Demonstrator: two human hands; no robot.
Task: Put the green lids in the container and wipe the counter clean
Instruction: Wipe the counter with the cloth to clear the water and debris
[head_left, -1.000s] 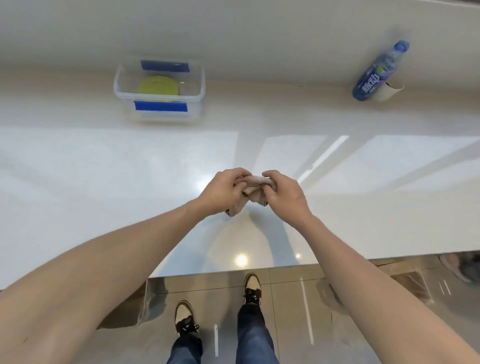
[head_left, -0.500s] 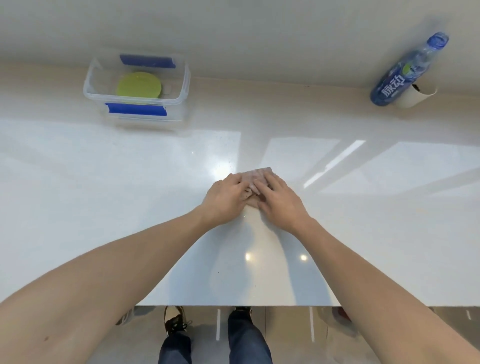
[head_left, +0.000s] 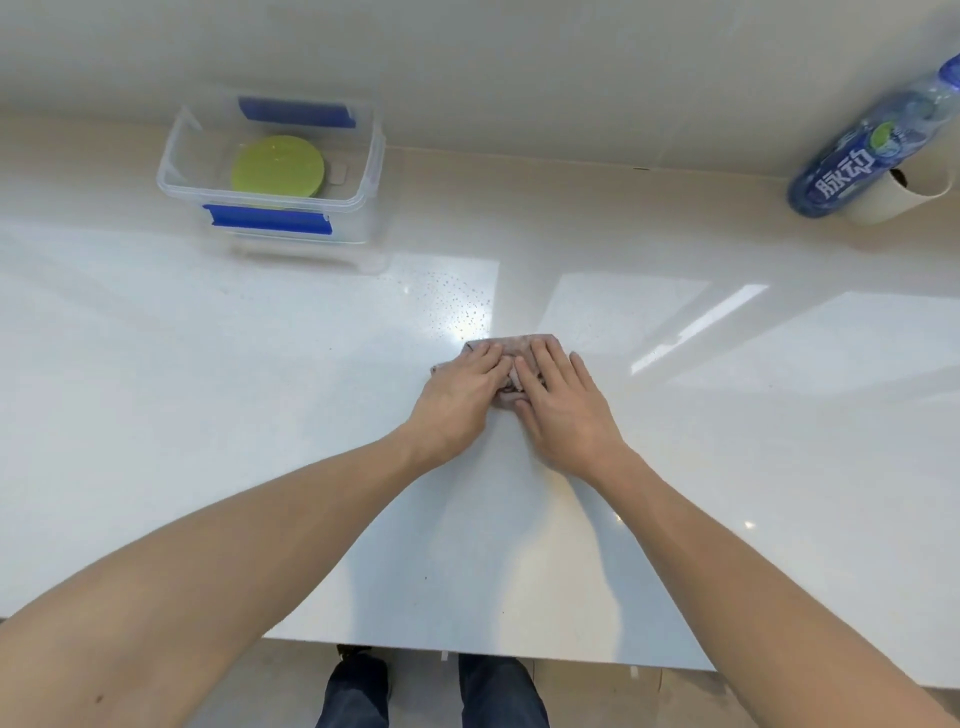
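Note:
A small pinkish cloth (head_left: 524, 344) lies flat on the white counter (head_left: 208, 415) near its middle. My left hand (head_left: 460, 395) and my right hand (head_left: 558, 405) press down on it side by side with straight fingers, and they cover most of it. At the back left stands a clear plastic container (head_left: 371, 171) with blue clips. Green round lids (head_left: 278, 166) lie stacked inside it on the bottom.
A blue drink bottle (head_left: 857, 156) leans at the back right against a white paper cup (head_left: 893, 195), both by the wall. Tiny specks dot the counter just beyond the cloth. The counter's front edge runs close to my legs.
Both hands held the bunched cloth above the counter a second ago. They have since lowered it, flattened it and now press it down with straight fingers.

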